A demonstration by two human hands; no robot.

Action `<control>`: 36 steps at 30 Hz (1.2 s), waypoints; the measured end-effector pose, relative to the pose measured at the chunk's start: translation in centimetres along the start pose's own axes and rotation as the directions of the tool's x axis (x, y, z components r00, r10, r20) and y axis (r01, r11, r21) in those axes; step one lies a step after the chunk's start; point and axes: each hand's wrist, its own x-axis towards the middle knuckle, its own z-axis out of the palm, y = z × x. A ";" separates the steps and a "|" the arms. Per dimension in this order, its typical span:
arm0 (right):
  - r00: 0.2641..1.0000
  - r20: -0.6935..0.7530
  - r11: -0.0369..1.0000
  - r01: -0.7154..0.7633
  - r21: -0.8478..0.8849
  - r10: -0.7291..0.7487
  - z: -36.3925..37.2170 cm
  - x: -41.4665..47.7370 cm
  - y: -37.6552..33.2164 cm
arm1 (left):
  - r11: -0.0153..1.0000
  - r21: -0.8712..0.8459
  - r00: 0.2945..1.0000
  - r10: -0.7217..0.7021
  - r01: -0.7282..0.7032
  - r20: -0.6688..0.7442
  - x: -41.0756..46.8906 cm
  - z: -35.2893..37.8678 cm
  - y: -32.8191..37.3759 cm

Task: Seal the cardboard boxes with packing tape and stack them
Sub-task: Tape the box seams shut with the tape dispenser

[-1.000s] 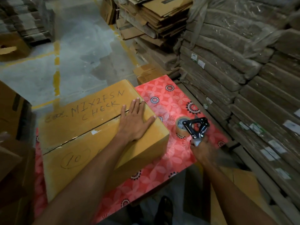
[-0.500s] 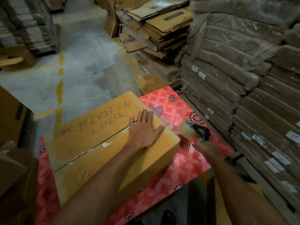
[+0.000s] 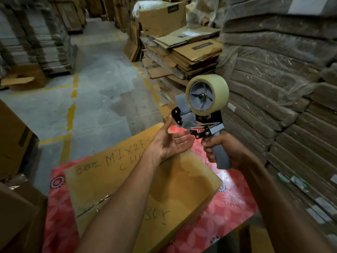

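Box [image 3: 127,189], one, closed, flat on red floral table [image 3: 228,207], under both forearms. Above its far edge, two hands: left hand [image 3: 169,143] palm up, fingers loose and apart, holding nothing; right hand [image 3: 224,152] clenched round handle of one dispenser [image 3: 206,114], single tape roll [image 3: 215,86] uppermost. Beyond, flattened cartons [image 3: 191,52] piled.

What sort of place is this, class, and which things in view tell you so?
Probably a warehouse or packing store: stacks of flattened cartons, plastic-wrapped bundles piled high on the right, and yellow lines painted on the concrete floor.
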 end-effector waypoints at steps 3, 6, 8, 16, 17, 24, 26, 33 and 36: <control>0.999 0.003 0.998 0.045 -0.032 -0.045 0.8 0.6 0.6 | 0.995 0.006 0.995 0.095 -0.095 -0.034 -1.2 -1.2 0.6; 0.999 0.017 0.998 0.045 -0.039 -0.044 1.2 1.3 1.3 | 0.989 0.016 0.989 0.149 -0.149 -0.011 -1.7 -2.5 0.8; 0.998 0.014 0.997 0.058 -0.050 -0.058 1.3 1.5 1.8 | 0.989 -0.017 0.989 0.146 -0.146 -0.005 -1.4 -3.4 0.9; 0.996 -0.001 0.986 0.087 -0.143 -0.088 1.2 1.7 2.0 | 0.981 0.138 0.974 0.159 -0.137 -0.160 -0.4 -4.6 1.8; 0.995 -0.008 0.981 0.099 -0.164 -0.102 1.2 1.8 2.0 | 0.969 0.203 0.965 0.182 -0.143 -0.187 -0.2 -4.6 2.2; 0.979 -0.099 0.958 0.149 -0.243 -0.178 1.9 1.3 3.7 | 0.771 0.606 0.852 0.440 -0.196 -0.283 1.5 -4.9 9.1; 0.976 -0.149 0.966 0.121 -0.228 -0.158 1.8 0.6 4.5 | 0.684 0.703 0.810 0.517 -0.197 -0.277 1.9 -6.0 11.4; 0.951 -0.271 0.951 0.062 -0.303 -0.149 1.7 3.0 6.9 | 0.390 0.913 0.696 0.689 -0.121 -0.203 6.4 -5.6 11.9; 0.954 -0.257 0.941 0.065 -0.331 -0.156 1.8 4.0 6.8 | 0.448 0.878 0.664 0.710 -0.168 -0.235 7.5 -6.3 11.5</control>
